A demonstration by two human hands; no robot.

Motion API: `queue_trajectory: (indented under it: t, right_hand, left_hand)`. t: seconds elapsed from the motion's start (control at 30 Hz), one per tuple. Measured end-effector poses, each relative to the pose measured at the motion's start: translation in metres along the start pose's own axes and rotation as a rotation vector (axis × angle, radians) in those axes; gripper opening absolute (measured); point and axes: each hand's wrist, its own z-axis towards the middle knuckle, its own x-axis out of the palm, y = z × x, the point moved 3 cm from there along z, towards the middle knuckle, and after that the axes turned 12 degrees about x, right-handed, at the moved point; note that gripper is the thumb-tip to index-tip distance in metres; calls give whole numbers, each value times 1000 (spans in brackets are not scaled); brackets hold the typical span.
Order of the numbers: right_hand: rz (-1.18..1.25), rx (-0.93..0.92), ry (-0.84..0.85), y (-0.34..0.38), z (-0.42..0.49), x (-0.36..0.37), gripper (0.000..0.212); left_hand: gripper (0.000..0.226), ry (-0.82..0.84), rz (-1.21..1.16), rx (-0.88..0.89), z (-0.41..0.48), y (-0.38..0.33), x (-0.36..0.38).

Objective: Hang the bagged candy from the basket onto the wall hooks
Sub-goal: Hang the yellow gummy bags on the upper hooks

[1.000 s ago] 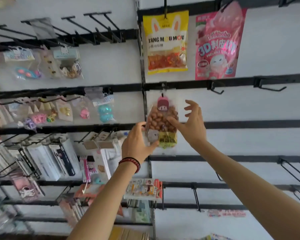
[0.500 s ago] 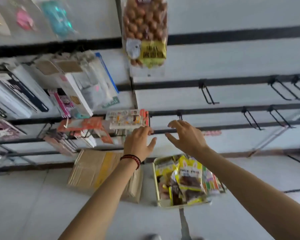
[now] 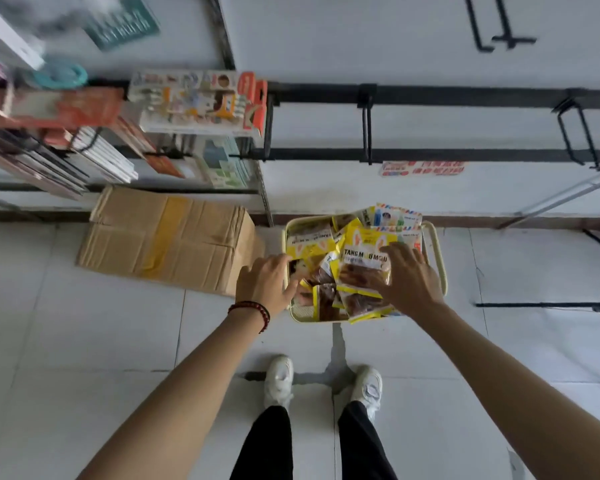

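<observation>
Down from the wall, your hands now reach the yellow candy bag (image 3: 364,258) atop the heap in the basket (image 3: 443,271), on the floor at twelve o'clock from your feet. Your right hand (image 3: 407,278) lies spread on it and your left hand (image 3: 267,284) touches packets at nine o'clock, neither gripping. Pinch one bag by its header hole; bare wall hooks (image 3: 367,123) wait at twelve

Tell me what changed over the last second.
Both hands left the peanut bag hanging on its wall hook and dropped to the basket on the floor. The left hand now reaches in over the left rim; the right hand rests with spread fingers on the yellow candy bag atop the pile. Neither has lifted a bag yet. The basket and the cardboard box beside it stayed put.
</observation>
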Motion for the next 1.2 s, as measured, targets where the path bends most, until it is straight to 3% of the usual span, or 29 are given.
queue_trajectory:
  t: [0.13,0.37,0.53,0.7,0.83,0.93,1.07,1.2]
  right_hand:
    - [-19,20,8,-35,37,27,72]
    - [-53,7,143,-74,82,89,81]
    - [-56,-12,193,-81,118,116,88]
    - [-47,-33,203,-71,149,129,95]
    - [-74,-25,224,-63,163,136,94]
    - [-109,4,204,-61,166,139,86]
    - [-5,36,99,-60,165,129,56]
    - [166,79,116,-62,154,121,37]
  left_hand:
    - [49,66,16,-1,37,3,37]
    - [50,177,-41,-107,75,3,114]
    - [68,230,87,-157,92,4,144]
    - [74,239,29,-229,108,16,159]
    - [68,166,-50,-272,109,16,162]
    - [59,34,-255,-346,107,14,166]
    - [38,-265,-459,-411,113,17,165]
    - [33,-377,-482,-435,117,17,156]
